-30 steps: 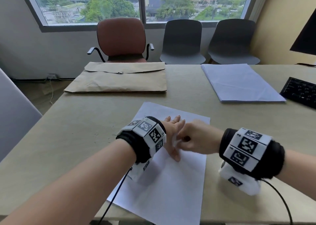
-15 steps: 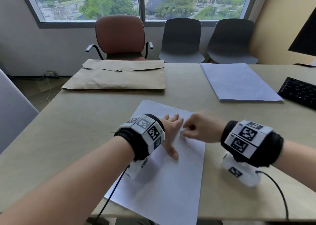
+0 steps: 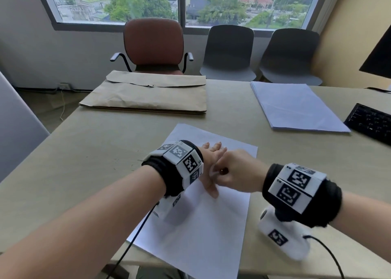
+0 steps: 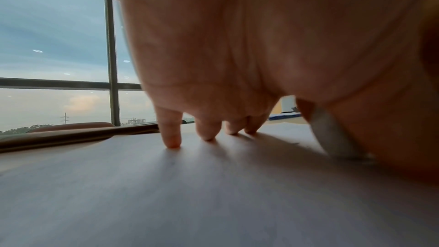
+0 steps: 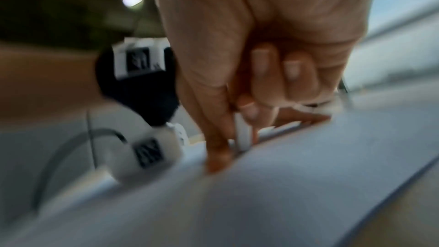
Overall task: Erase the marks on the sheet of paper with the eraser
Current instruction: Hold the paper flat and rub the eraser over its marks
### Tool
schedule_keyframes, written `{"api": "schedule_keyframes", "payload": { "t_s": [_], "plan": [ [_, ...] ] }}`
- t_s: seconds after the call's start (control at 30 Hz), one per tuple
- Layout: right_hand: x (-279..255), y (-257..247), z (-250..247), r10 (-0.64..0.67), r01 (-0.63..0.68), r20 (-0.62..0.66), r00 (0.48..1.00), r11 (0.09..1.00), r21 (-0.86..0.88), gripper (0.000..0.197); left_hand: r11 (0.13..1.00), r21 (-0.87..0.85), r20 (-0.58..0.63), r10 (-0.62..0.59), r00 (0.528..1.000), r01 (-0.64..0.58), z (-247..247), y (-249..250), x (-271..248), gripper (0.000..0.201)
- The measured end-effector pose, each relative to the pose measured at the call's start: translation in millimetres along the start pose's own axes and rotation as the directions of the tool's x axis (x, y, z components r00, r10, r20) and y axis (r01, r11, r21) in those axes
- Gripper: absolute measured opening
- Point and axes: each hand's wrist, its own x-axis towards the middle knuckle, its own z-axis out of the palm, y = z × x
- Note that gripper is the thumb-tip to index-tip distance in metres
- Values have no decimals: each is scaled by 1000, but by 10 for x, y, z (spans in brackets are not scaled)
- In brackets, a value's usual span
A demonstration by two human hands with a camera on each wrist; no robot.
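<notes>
A white sheet of paper (image 3: 201,225) lies on the table in front of me. My left hand (image 3: 209,160) presses flat on its upper part, fingers straight, and the fingertips (image 4: 172,138) touch the paper in the left wrist view. My right hand (image 3: 232,172) is curled and pinches a small white eraser (image 3: 212,170) against the sheet, right beside the left thumb. The eraser (image 4: 332,134) shows at the right of the left wrist view. In the blurred right wrist view the eraser (image 5: 243,134) sits between thumb and fingers. I can make out no marks on the sheet.
A brown paper envelope (image 3: 148,96) lies at the far left of the table (image 3: 84,151), a stack of pale blue sheets (image 3: 296,107) at the far right, and a black keyboard (image 3: 370,122) at the right edge. Three chairs stand behind, under the window.
The right hand swung out to the right with the eraser, then came back left against the left thumb. The left hand stayed pressed on the sheet.
</notes>
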Motion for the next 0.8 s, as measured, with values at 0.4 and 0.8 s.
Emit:
{"api": "schedule_keyframes", "payload": {
  "t_s": [0.4, 0.8],
  "plan": [
    [-127, 82, -105, -19, 33, 128, 992, 994, -107, 35, 999, 52, 1, -10, 1000, 10, 9, -25, 37, 128],
    [-38, 254, -137, -21, 22, 1, 1000, 996, -88, 31, 997, 70, 7, -14, 1000, 14, 6, -11, 27, 125]
  ]
}}
